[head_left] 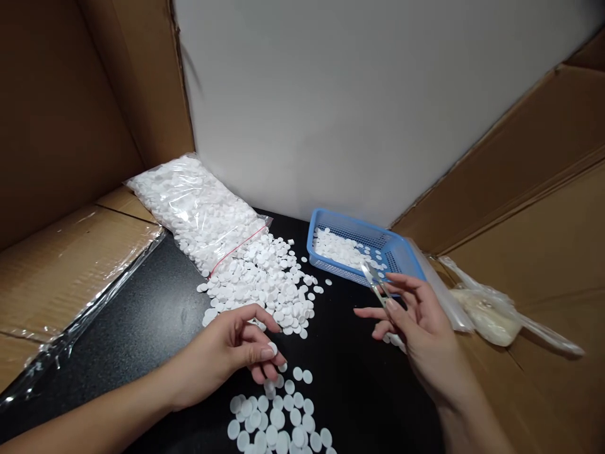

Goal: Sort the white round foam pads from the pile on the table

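Observation:
A small white disc (273, 348) is pinched at the thumb of my left hand (234, 347), whose index finger arches above it. My left hand hovers between a heap of white discs (265, 287) and a loose spread of discs (276, 419) nearer to me. My right hand (420, 325) grips a pair of tweezers (377, 285) between thumb and fingers. The tips point up and away, in front of the near rim of a blue plastic basket (347, 273). White discs (338, 248) lie inside that basket. A few more show partly hidden beneath my right hand.
A clear bag full of white discs (189, 198) leans at the back left, its open mouth toward the heap. Cardboard (75, 265) walls both sides of the black table (142, 315). Plastic bags, one with pale contents (489, 318), lie at right. A white wall (359, 107) stands behind.

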Tool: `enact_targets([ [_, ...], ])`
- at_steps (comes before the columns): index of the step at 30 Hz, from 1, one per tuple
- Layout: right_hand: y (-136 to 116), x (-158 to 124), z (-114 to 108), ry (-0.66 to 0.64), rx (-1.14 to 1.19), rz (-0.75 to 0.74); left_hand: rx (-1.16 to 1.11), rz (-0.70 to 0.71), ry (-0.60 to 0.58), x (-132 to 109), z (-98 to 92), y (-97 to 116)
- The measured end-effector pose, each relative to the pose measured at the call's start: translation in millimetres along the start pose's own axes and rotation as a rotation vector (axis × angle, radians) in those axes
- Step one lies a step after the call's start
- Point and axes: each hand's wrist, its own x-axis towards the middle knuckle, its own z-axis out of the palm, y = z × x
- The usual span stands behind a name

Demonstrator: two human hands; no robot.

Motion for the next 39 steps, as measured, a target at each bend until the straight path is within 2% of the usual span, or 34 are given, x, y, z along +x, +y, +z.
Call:
enact_targets([
  [2,-7,-9,15,-0.09,0.209,0.06,-0.106,-0.052,0.033,2,2.3,-1],
  [5,-10,-23,37,-0.295,0.401,0.176,-0.227,-0.118,0.085,4,1.9,-3],
  [7,-8,-31,49,-0.41,0.453,0.224,-0.278,-0.137,0.11,4,1.7,-3],
  [9,-4,-39,57,-0.46,0.393,0.229,-0.309,-0.145,0.13,4,2.3,-3],
  [14,4,-53,66,-0.496,0.078,0.216,-0.334,-0.156,0.132,5,4.0,-1],
  [21,8,-55,69,-0.597,-0.069,0.101,-0.357,-0.123,0.098,4,1.2,-5],
  [26,13,-59,73,-0.653,-0.162,0.083,-0.338,-0.088,0.053,3,1.2,-5],
  [30,15,-58,75,-0.57,-0.112,0.052,-0.348,-0.082,0.047,4,1.1,-5],
  [33,12,-56,72,-0.485,-0.184,-0.048,-0.333,-0.103,0.069,3,0.8,-4],
  [39,9,-59,70,-0.478,-0.373,-0.406,-0.291,-0.119,0.074,2,1.6,-4],
])
